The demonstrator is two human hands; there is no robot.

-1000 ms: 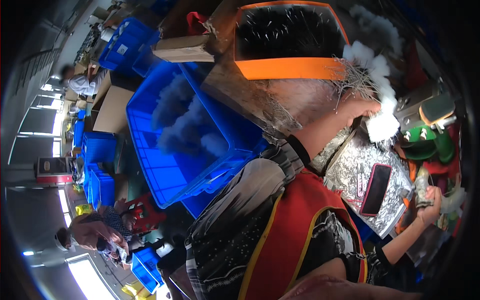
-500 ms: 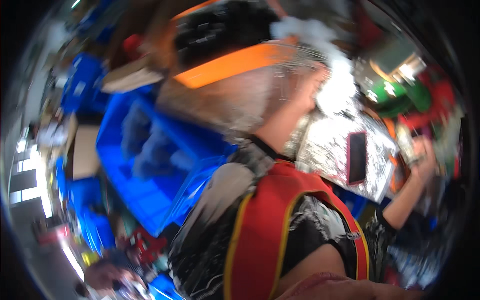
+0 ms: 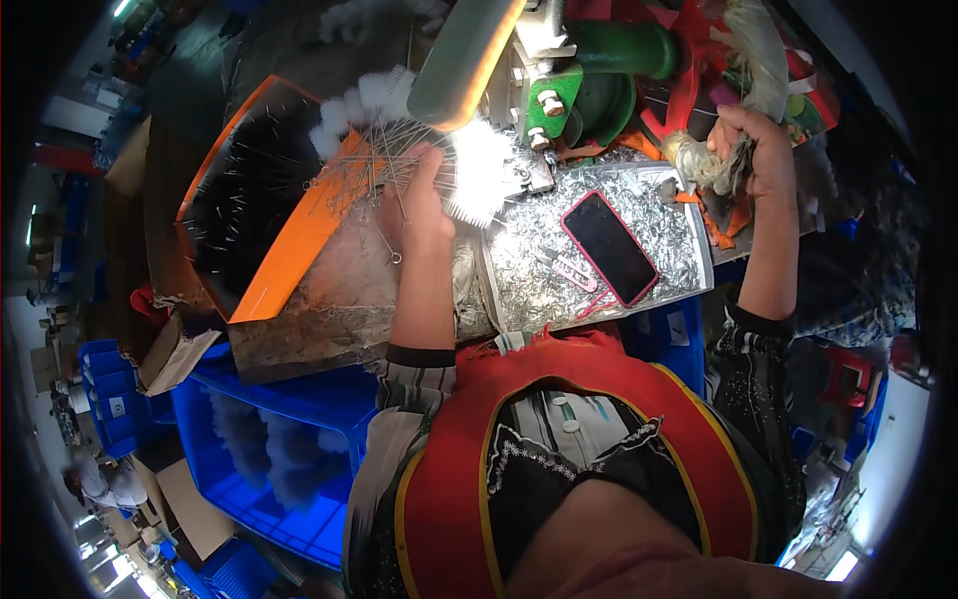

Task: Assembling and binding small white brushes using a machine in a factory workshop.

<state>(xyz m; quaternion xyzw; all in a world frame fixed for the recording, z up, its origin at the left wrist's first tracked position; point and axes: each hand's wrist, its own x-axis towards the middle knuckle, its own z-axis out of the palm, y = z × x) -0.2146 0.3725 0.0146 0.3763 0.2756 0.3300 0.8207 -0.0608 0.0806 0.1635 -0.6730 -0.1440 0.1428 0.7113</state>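
Note:
My left hand (image 3: 421, 205) is closed around a bundle of thin wire stems (image 3: 384, 165), some with looped ends; my hand hides part of them. White-bristled brushes (image 3: 364, 98) lie at the far side of the bundle, and brightly lit white bristles (image 3: 474, 180) stand just right of the hand. My right hand (image 3: 760, 150) is wrapped around a crank handle bound in pale cloth or plastic (image 3: 704, 165), beside a red spoked wheel (image 3: 689, 50). Between the hands stands a green machine (image 3: 551, 100) with bolts, under a lamp (image 3: 464, 60).
An orange-sided box (image 3: 289, 260) of dark bristly pieces sits at left. A foil-covered board (image 3: 519, 295) carries a red-cased phone (image 3: 611, 248) and small pink-handled snips (image 3: 567, 268). Below the table edge, a blue crate (image 3: 309, 529) holds grey-white fluffy bundles (image 3: 289, 454).
The view has turned and become sharp; the orange box and the board sit lower in the picture. Both hands stay in their areas, the left by the wires, the right at the crank.

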